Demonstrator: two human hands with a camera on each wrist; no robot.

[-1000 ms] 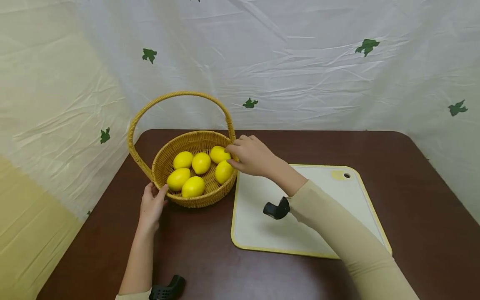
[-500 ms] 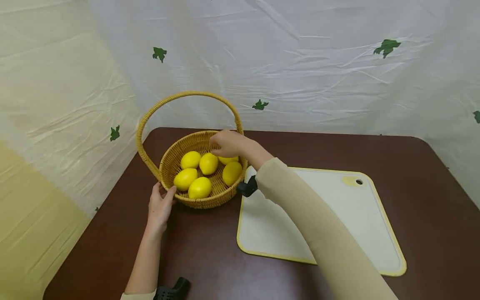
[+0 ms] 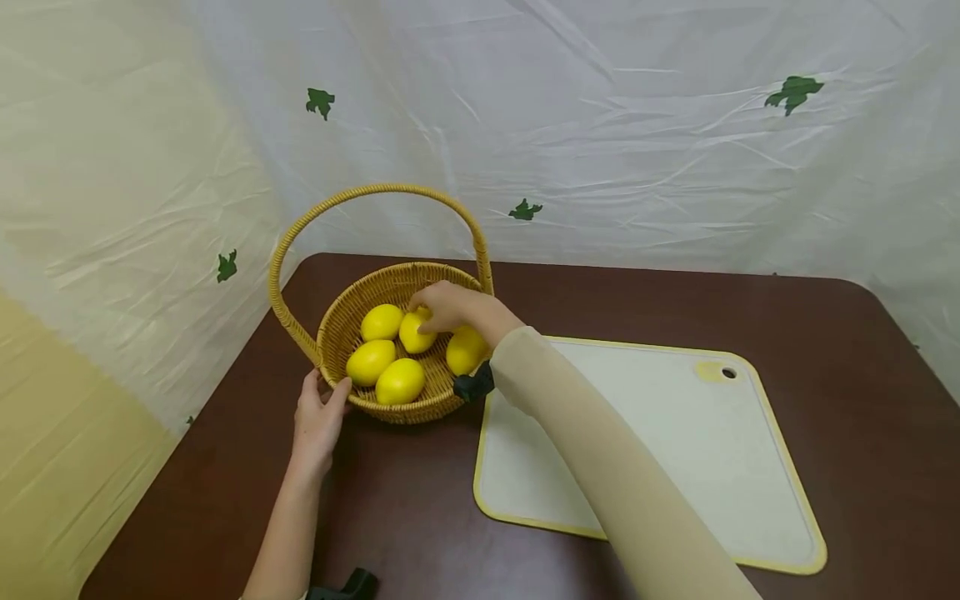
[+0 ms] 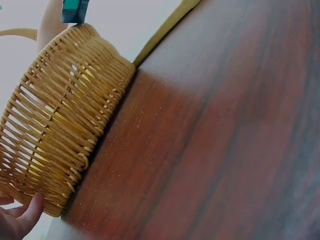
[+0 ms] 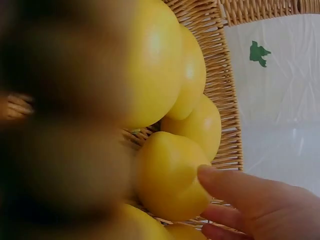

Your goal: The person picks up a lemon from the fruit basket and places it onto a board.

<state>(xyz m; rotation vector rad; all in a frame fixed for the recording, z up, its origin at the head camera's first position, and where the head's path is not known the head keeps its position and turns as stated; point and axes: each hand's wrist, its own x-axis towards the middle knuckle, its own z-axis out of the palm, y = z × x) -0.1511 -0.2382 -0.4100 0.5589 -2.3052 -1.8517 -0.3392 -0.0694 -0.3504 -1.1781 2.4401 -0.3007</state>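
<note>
Yellow lemon (image 3: 413, 337) partly hidden by right hand (image 3: 452, 307), inside wicker basket (image 3: 408, 412).

Head view looks forward, down; wrists close; all share basket (image 4: 70, 112).

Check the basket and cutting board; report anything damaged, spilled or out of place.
Nothing stands out. Every lemon in view is inside the wicker basket, the cutting board lies flat on the table, and no break or spill shows.

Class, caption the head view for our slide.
Left hand holds a wicker basket, right hand touches a lemon inside, cutting board alongside.
</note>
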